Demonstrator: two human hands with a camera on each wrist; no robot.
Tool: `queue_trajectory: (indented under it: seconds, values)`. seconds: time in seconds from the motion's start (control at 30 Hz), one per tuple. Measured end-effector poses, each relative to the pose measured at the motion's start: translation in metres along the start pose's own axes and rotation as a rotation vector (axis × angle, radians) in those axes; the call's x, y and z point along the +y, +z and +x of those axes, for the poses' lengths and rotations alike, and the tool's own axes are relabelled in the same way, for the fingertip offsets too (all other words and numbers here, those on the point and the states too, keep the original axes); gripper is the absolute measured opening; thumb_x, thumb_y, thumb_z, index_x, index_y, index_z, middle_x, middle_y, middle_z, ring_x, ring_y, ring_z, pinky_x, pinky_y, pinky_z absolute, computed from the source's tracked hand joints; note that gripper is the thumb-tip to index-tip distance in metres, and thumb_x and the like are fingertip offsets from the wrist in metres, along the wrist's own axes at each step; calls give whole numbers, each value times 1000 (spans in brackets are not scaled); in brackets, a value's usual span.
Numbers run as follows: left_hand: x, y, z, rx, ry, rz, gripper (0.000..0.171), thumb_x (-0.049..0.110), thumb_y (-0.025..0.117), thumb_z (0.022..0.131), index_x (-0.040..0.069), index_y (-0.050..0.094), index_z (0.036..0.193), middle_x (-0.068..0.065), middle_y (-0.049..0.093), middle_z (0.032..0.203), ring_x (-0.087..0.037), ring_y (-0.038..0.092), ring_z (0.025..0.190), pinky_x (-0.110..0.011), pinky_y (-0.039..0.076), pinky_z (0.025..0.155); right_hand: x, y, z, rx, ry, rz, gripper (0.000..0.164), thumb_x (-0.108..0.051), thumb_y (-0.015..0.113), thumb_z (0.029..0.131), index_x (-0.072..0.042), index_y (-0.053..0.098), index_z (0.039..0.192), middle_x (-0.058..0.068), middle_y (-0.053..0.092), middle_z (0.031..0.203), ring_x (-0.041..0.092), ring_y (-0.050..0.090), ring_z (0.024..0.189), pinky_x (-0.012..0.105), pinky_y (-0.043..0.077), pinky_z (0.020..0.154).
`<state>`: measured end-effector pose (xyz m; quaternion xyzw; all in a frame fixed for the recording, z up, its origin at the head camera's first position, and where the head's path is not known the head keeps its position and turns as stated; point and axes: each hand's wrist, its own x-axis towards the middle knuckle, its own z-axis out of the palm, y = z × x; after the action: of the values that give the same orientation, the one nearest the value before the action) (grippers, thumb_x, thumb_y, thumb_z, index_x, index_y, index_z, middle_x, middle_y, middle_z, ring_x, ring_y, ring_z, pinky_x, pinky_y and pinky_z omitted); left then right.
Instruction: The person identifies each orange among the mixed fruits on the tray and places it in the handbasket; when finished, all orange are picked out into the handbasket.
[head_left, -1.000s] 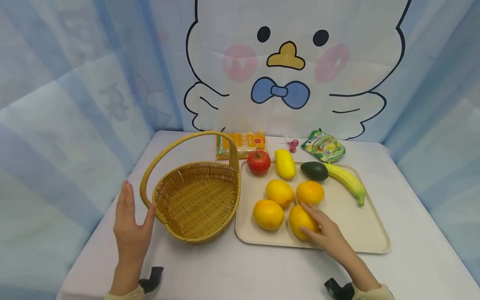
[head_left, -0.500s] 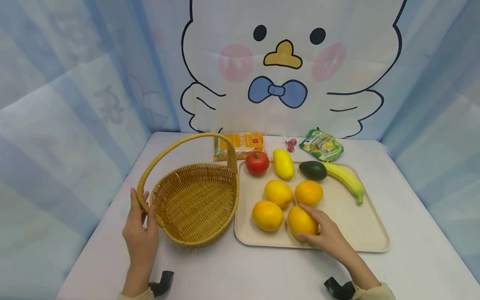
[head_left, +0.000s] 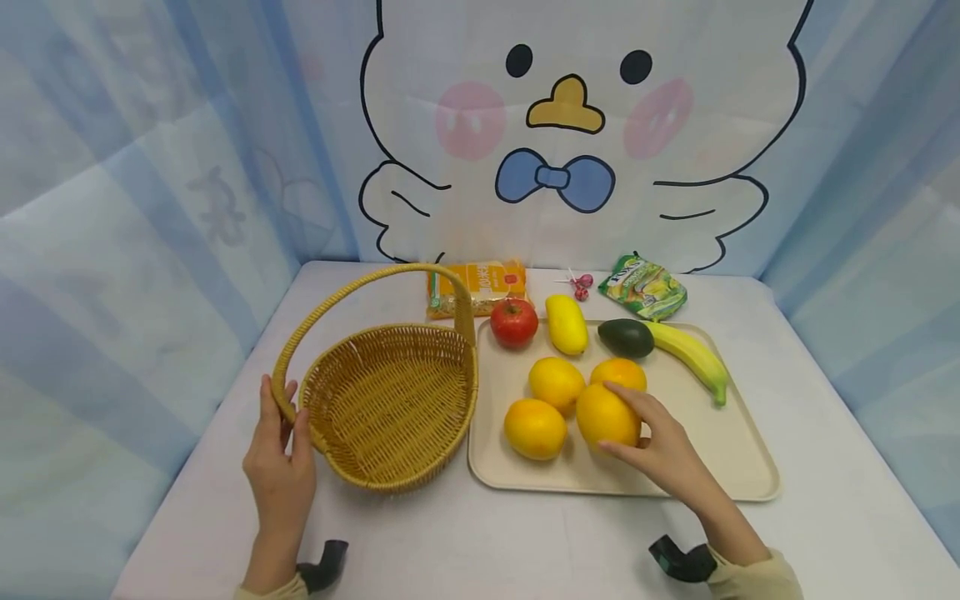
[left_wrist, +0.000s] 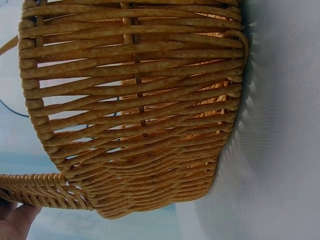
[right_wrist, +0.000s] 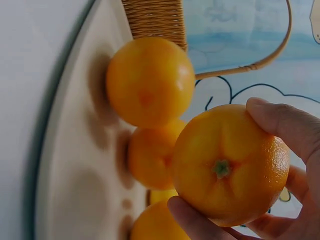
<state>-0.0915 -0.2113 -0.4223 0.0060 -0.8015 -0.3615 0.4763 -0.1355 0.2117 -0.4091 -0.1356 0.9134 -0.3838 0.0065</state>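
Note:
My right hand grips an orange between thumb and fingers; in the right wrist view the fruit hangs clear of the cream tray. Three more oranges lie on that tray, one at the front left, one behind it and one partly hidden behind the held fruit. My left hand holds the lower left end of the handle on a woven basket. Nothing lies inside the basket, which stands on the table left of the tray.
Along the tray's back are a red apple, a yellow mango, a dark green avocado and a banana. Behind it lie an orange packet, lollipops and a green bag. Curtains surround the white table.
My left hand has moved right and taken hold of the basket handle. My right hand has closed round the front orange and lifted it off the tray.

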Motion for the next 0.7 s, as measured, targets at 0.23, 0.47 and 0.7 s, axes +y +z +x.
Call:
queue_trajectory:
  seconds: [0.23,0.47,0.7]
  values:
    - [1,-1,0,-1,-1,-9,63,-8,59,87,5,36,144,-27,59,123,11,48,120,0,39,93,-16,-4,11,-12,-34,29,75,-35,75,79,-26,37,144,11,39,143,30,47,117,37,61,81]
    - [0,-2,0,-1,-7,-11,63,-8,59,87,5,36,144,-27,59,123,12,47,120,0,39,93,-38,1,27,-18,-104,51,75,-31,76,78,-28,39,143,8,42,141,27,46,118,40,60,82]
    - [1,-1,0,-9,-11,-11,64,-9,59,86,5,36,144,-27,59,123,13,47,120,0,39,94,-65,8,41,-54,-150,98,74,-33,76,78,-31,39,142,6,42,143,27,47,118,39,59,83]
